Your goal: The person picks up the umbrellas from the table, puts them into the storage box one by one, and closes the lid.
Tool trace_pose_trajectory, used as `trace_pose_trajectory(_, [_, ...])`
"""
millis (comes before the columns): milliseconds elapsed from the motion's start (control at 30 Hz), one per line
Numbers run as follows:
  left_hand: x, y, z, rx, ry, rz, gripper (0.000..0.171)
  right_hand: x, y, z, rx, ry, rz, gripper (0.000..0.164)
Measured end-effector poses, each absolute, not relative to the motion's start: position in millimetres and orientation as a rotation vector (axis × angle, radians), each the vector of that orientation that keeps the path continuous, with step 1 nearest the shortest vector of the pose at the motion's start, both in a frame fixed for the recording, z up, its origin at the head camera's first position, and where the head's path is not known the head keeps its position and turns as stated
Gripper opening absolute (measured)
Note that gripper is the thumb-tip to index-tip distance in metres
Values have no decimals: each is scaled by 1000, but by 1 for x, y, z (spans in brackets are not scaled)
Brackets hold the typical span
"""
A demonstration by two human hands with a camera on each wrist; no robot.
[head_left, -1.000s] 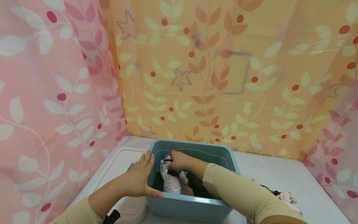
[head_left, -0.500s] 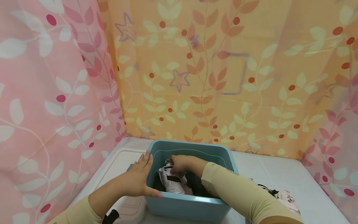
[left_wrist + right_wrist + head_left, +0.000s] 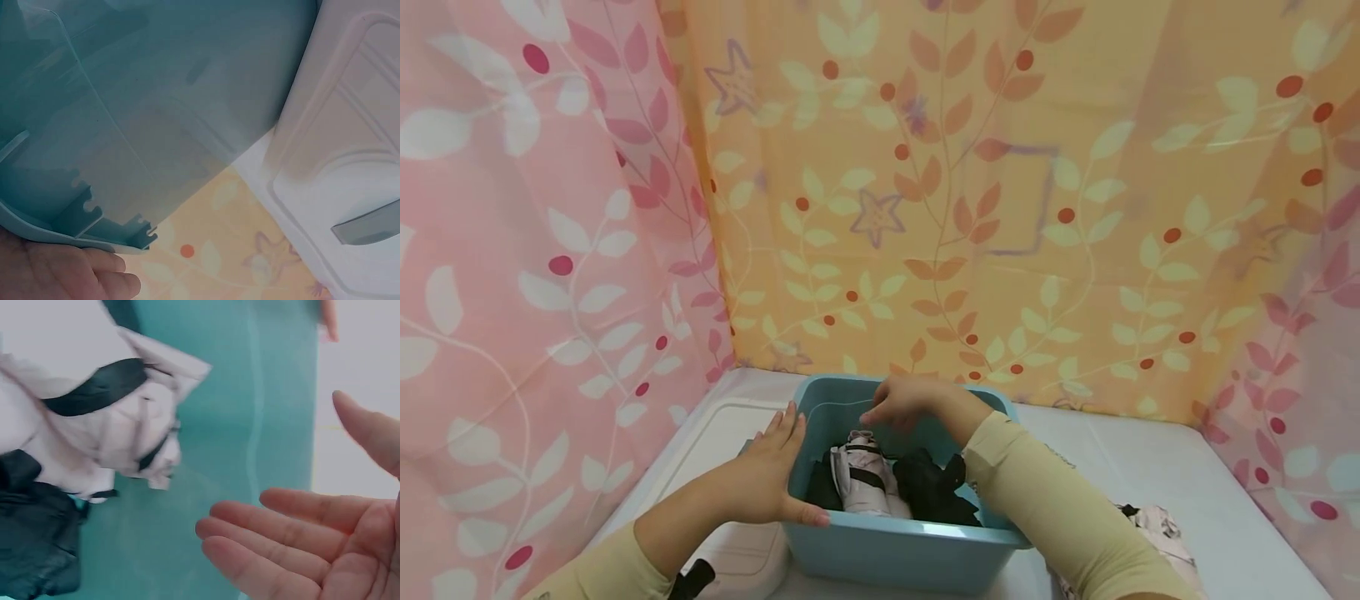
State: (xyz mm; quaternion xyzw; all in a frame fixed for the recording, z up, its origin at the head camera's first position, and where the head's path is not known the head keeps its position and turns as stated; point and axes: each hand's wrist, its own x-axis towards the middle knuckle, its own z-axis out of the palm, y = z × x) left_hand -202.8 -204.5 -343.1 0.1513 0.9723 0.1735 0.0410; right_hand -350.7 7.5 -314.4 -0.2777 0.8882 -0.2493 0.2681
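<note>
A blue-green plastic bin (image 3: 902,554) stands in front of me. Inside lies a pale pink rolled cloth bundle (image 3: 861,492) with a black band, shaped like a folded umbrella. Crumpled black fabric (image 3: 932,492) sits to its right, and more dark cloth shows at its left. My left hand (image 3: 760,479) rests on the bin's near left corner, fingers straight along the outside and thumb at the front rim. In the left wrist view its fingers show below the rim. My right hand (image 3: 917,400) is over the bin's far part, apart from the bundle; its fingers are extended (image 3: 294,544).
A white lid (image 3: 741,554) with a grey latch (image 3: 369,226) lies left of the bin. More pale pink fabric (image 3: 1165,533) with black bits lies on the white table (image 3: 1225,517) at the right, partly behind my right sleeve. Patterned curtains (image 3: 880,167) rise behind and beside the table.
My right hand has let go of the pale pink bundle and risen up and rightward from it. The bundle now lies in the bin, its top end uncovered. My left hand stays at the corner.
</note>
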Motion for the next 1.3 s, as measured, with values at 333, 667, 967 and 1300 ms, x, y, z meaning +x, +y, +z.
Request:
trace_pose_trajectory(333, [-203,-203,-346,455,2977,510,131,-344,44,-285,-992,2289,-695,48])
trace_pose_trajectory(667, [-204,-203,-346,479,2980,474,131,-321,98,-251,-1095,2280,-812,52])
trace_pose_trajectory(967, [-204,-202,-341,482,2978,468,130,-302,164,-254,-1108,2402,-801,53])
trace_pose_trajectory(1300, [-203,-203,-341,480,3011,402,131,-291,246,-285,-849,2570,-953,57])
